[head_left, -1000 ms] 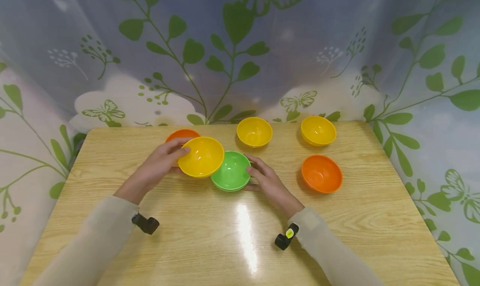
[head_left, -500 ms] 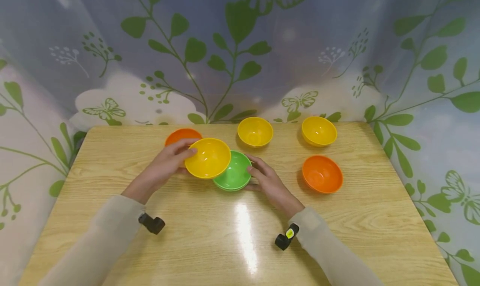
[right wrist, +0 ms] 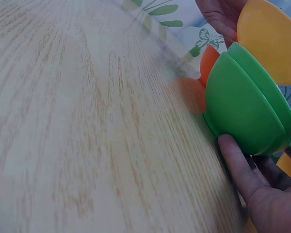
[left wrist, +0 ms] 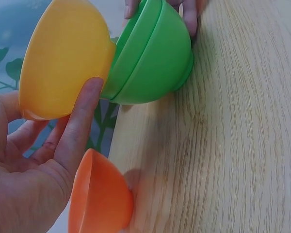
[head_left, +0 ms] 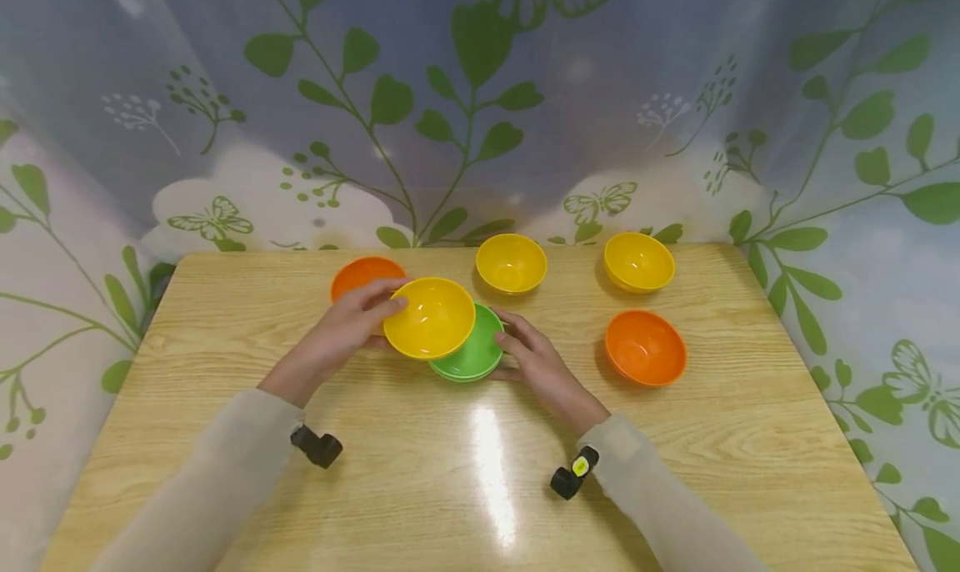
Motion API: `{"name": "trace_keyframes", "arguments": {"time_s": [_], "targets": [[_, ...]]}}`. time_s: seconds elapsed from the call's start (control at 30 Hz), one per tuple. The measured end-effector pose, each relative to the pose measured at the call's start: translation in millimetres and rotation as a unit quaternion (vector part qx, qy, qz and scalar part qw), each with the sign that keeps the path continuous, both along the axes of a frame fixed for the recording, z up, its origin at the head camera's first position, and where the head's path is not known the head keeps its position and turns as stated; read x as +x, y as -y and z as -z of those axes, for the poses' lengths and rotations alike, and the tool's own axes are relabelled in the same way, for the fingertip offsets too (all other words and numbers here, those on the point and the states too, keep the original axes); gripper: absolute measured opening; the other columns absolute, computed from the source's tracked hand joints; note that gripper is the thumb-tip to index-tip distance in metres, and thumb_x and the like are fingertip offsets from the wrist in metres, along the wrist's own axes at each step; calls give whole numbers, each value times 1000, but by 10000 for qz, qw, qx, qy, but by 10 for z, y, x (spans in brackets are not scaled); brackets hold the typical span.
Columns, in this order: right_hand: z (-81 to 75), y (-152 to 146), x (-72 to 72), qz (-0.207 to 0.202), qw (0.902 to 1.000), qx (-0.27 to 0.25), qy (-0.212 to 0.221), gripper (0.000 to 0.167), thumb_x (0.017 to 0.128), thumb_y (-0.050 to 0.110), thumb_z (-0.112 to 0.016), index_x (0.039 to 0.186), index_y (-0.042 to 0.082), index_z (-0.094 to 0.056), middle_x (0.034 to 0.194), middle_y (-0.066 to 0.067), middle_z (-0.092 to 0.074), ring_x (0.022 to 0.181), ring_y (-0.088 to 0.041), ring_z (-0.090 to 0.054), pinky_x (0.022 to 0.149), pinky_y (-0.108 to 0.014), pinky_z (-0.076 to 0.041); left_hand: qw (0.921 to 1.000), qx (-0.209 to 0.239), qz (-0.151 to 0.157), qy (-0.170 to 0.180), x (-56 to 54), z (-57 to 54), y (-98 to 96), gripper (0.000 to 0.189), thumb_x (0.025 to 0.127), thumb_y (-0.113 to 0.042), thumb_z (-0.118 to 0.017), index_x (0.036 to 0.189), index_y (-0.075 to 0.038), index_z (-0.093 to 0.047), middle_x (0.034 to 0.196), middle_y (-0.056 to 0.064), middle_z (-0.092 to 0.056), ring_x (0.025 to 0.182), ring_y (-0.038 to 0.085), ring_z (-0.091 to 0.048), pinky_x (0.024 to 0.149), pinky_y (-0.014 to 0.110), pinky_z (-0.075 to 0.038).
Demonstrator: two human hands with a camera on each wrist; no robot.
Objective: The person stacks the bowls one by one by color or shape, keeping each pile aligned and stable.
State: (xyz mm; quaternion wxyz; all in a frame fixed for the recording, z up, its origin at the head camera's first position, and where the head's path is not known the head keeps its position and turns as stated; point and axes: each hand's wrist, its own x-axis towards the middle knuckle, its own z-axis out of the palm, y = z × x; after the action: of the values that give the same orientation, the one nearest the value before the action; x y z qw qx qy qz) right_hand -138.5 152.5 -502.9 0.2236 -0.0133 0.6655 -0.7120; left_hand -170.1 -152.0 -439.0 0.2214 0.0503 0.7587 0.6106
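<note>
Green stack: two glossy green, round, plastic-looking bowls, nested, mouths facing up, their shared foot-to-mouth axis close to upright; whether the lower foot touches the wood is hard to tell.
Right hand: the right hand grips the green stack from its right side, thumb at the rim, fingers along the wall and low by the foot.
Raised yellow bowl: a glossy yellow, round, plastic-looking bowl, above the left part of the green stack, covering some of its mouth in the head view; mouth up, foot pointing down toward the green stack, axis running foot to mouth. Contact between them cannot be told.
Left hand: the left hand, left of the green stack, pinches the raised yellow bowl, thumb over the rim, one finger stretched along the outer wall.
Orange bowls: a glossy orange round bowl behind and left of the green stack, partly hidden; a second orange bowl well to its right, mouth up.
Back yellow bowls: one yellow bowl just behind the green stack, another yellow bowl behind and well right, both mouth up.
Table: light wood-grain table around the green stack.
</note>
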Motion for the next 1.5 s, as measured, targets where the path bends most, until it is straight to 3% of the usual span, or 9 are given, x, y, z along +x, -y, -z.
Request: {"name": "trace_keyframes", "arguments": {"time_s": [0.43,0.73,0.93,1.3,1.5], "targets": [[-3,-7,-7,-34,10000,-21,-29,53,117,24,-47,169,17,-38,173,-16,-37,138,-36,-60,104,-49,-65,10000,40,52,27,0,22,-99,52,115,-27,-57,163,-10,-48,158,19,-56,105,22,-72,99,56,-67],[-26,-4,-4,-97,9999,71,-25,53,118,27,-47,170,20,-38,174,-13,-36,137,-33,-61,105,-49,-65,9998,-165,67,70,0,46,-131,53,114,-27,-57,164,-12,-48,163,17,-52,112,29,-69,92,43,-70],[-31,-2,-3,-103,9999,47,-13,53,118,26,-47,170,19,-38,175,-13,-35,137,-33,-61,105,-48,-65,9997,-260,14,19,14,45,-164,52,114,-28,-58,163,-13,-50,161,16,-55,110,28,-70,87,39,-70],[8,-7,-9,2,9999,132,87,53,118,27,-47,170,21,-38,177,-12,-31,146,-37,-55,104,-43,-66,9987,-515,-38,3,32,92,-272,49,114,-26,-58,161,-14,-52,158,16,-58,117,32,-69,99,51,-68],[-8,4,-9,34,9998,119,139,54,117,28,-48,170,21,-37,175,-9,-35,148,-35,-54,105,-44,-65,9981,-592,-57,-177,42,145,-318,49,113,-23,-60,159,-10,-54,156,18,-59,117,33,-71,94,47,-69]]}}
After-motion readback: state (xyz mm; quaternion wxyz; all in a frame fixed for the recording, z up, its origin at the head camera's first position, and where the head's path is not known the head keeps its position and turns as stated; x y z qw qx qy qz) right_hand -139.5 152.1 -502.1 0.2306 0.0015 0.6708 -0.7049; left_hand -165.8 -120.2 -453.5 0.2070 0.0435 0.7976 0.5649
